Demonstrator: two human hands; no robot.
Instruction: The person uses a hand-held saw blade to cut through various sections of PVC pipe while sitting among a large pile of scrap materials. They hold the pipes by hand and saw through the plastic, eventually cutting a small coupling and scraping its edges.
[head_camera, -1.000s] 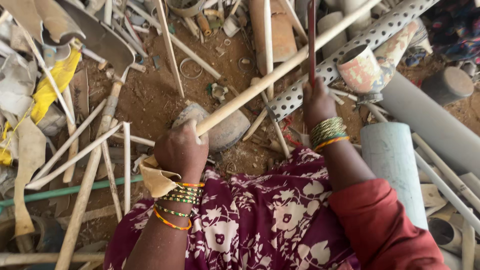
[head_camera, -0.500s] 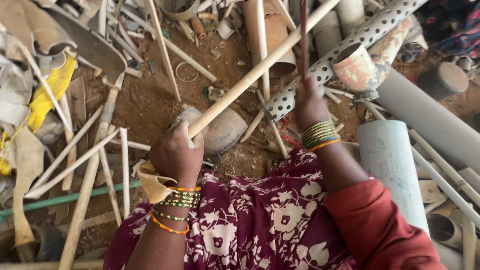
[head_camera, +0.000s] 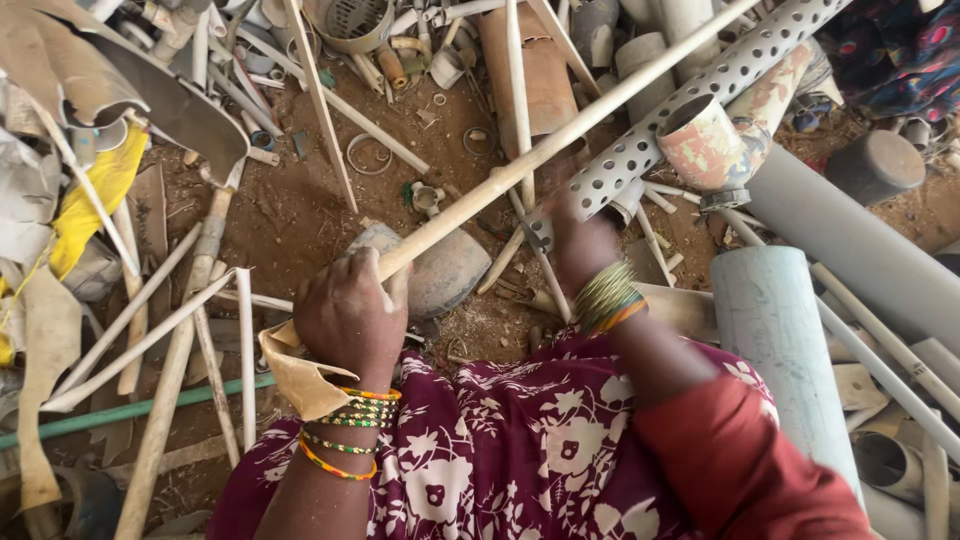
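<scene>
Left hand (head_camera: 348, 315) clenched on a long pale pipe (head_camera: 560, 138) slanting over a grey stone (head_camera: 440, 268); blurred right hand (head_camera: 583, 243), grip unclear, risks being struck beside it

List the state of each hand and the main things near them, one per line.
Left hand: closed around the long pale pipe.
Long pale pipe: held, slanting up to the right.
Right hand: blurred, grip unclear.
Perforated pipe: lying on the pile.
Grey stone: resting on dirt.
</scene>
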